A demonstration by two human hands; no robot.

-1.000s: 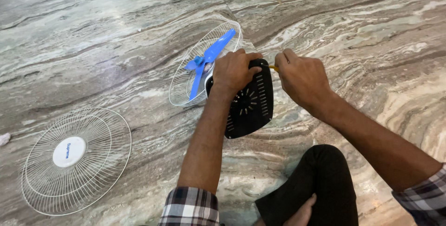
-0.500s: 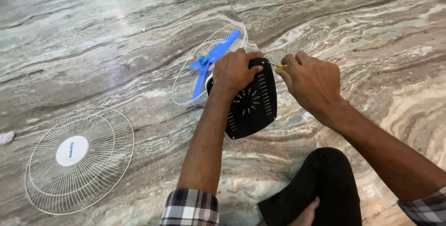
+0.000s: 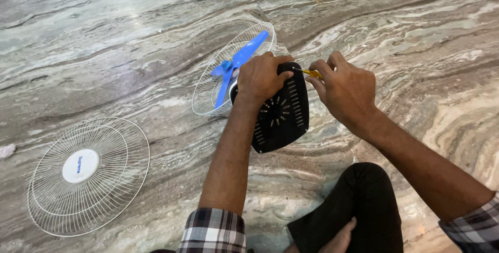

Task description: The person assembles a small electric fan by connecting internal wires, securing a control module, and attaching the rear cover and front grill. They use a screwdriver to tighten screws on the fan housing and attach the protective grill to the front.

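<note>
Since the earlier frame the right hand (image 3: pixel 345 92) has shifted slightly toward 3 o'clock, fingers pinched on a yellow screwdriver (image 3: pixel 311 72) whose tip meets the black motor housing (image 3: pixel 280 112). The left hand (image 3: pixel 261 78) clamps the housing top, steadying it on the floor (image 3: pixel 104 50). The blue blade (image 3: pixel 236 63) sits inside the rear grille (image 3: pixel 208 94); the front grille (image 3: pixel 86 175) lies at 8 o'clock.

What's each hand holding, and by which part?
Left hand grips the top edge of the fan's black motor housing. Right hand pinches the yellow handle of a small screwdriver, tip at the housing's top.
</note>
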